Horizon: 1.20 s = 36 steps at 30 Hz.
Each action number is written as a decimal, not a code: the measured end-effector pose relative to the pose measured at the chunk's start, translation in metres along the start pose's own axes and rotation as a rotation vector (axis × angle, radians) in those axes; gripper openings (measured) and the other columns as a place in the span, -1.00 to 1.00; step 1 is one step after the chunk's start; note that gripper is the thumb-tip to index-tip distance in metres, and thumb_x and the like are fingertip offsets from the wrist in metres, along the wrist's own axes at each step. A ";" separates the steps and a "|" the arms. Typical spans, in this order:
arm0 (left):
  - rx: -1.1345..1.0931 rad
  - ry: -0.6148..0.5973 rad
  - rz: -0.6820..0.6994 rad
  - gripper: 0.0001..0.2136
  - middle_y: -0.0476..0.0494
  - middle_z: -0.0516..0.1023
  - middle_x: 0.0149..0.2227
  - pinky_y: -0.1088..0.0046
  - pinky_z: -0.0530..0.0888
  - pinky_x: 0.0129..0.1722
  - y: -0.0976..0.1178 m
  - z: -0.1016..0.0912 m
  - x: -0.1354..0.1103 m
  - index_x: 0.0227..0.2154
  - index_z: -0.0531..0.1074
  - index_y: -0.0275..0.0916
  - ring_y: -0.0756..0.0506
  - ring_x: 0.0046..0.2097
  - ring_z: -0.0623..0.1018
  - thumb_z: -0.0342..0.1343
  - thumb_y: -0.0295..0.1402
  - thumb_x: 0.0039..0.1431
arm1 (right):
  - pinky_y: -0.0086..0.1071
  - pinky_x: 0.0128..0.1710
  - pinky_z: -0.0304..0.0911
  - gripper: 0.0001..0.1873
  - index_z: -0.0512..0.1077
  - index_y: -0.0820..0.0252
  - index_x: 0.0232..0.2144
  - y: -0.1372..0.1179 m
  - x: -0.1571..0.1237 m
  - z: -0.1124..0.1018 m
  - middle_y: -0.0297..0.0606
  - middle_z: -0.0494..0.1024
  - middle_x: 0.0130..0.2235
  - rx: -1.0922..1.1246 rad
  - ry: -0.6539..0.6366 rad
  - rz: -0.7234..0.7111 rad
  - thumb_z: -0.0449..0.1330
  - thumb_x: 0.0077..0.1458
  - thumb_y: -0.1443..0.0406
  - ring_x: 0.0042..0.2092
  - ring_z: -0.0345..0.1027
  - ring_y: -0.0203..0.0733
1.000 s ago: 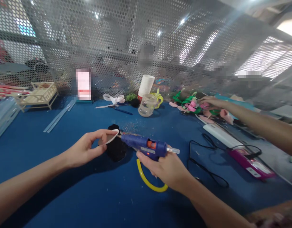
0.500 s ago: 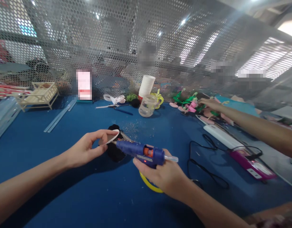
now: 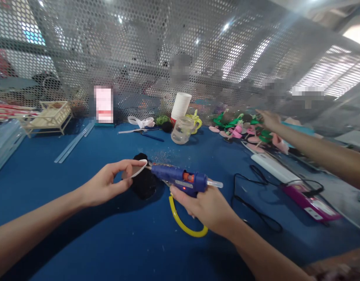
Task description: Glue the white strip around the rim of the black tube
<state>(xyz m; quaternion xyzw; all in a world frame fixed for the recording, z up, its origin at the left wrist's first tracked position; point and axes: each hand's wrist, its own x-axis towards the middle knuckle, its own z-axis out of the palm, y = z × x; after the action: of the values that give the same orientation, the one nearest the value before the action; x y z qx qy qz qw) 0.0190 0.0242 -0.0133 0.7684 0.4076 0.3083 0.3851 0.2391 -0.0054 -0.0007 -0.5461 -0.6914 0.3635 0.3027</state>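
My left hand (image 3: 117, 177) pinches a thin, white-edged disc (image 3: 139, 168) between thumb and fingers, tilted above the table. In my right hand (image 3: 205, 207) is a blue hot glue gun (image 3: 175, 177), its red light on and a clear glue stick poking out at the back. The nozzle points left and meets or nearly meets the disc's rim; contact cannot be made out. Below them lies a black fuzzy bundle (image 3: 145, 188), partly covered by the disc and gun. Under my right hand a yellow curved tube (image 3: 187, 230) rests on the blue table (image 3: 109, 242).
A clear plastic jar (image 3: 181, 132) and stacked paper cups (image 3: 180, 105) stand behind. At right are a purple power strip (image 3: 311, 205), a black cable (image 3: 256, 212) and pink-and-green pieces (image 3: 235, 128), with a co-worker's hand (image 3: 269, 120) above. A miniature bed frame (image 3: 49, 117) stands left.
The glue gun has shifted right and slightly up along the disc's rim. My left hand stays nearly still. The co-worker's hand has lifted up and right from the pink-and-green pieces.
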 end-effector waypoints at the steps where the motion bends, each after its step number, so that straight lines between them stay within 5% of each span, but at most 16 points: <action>1: -0.003 0.010 0.000 -0.82 -0.25 0.36 0.04 0.25 0.29 -0.08 0.000 0.000 0.000 -0.62 0.14 -0.24 -0.25 0.02 0.35 -0.05 -0.36 0.04 | -0.51 -0.72 0.04 -0.71 0.12 0.14 -0.76 0.000 0.001 -0.001 -0.50 0.12 -0.79 -0.012 0.005 0.001 0.06 -0.10 0.27 -0.74 0.01 -0.42; 21: -0.012 0.013 -0.014 -0.81 -0.26 0.35 0.05 0.23 0.29 -0.07 0.002 0.000 -0.001 -0.62 0.15 -0.24 -0.26 0.04 0.33 -0.04 -0.35 0.04 | -0.51 -0.75 0.02 -0.80 0.18 0.15 -0.68 0.004 -0.004 0.007 -0.48 0.18 -0.73 0.016 0.060 0.041 0.12 -0.16 0.24 -0.72 0.07 -0.40; 36: -0.024 -0.006 0.001 -0.81 -0.27 0.34 0.05 0.23 0.24 0.00 0.001 -0.001 -0.002 -0.60 0.16 -0.24 -0.25 0.09 0.28 -0.04 -0.34 0.07 | -0.46 -0.68 0.17 -0.91 0.36 0.11 -0.56 0.012 -0.009 0.017 -0.37 0.35 -0.64 -0.043 0.048 -0.175 0.10 -0.10 0.25 -0.64 0.21 -0.29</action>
<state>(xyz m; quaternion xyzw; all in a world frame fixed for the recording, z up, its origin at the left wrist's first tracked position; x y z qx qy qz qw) 0.0175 0.0225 -0.0123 0.7649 0.4025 0.3107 0.3954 0.2338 -0.0150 -0.0199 -0.4987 -0.7366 0.3075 0.3378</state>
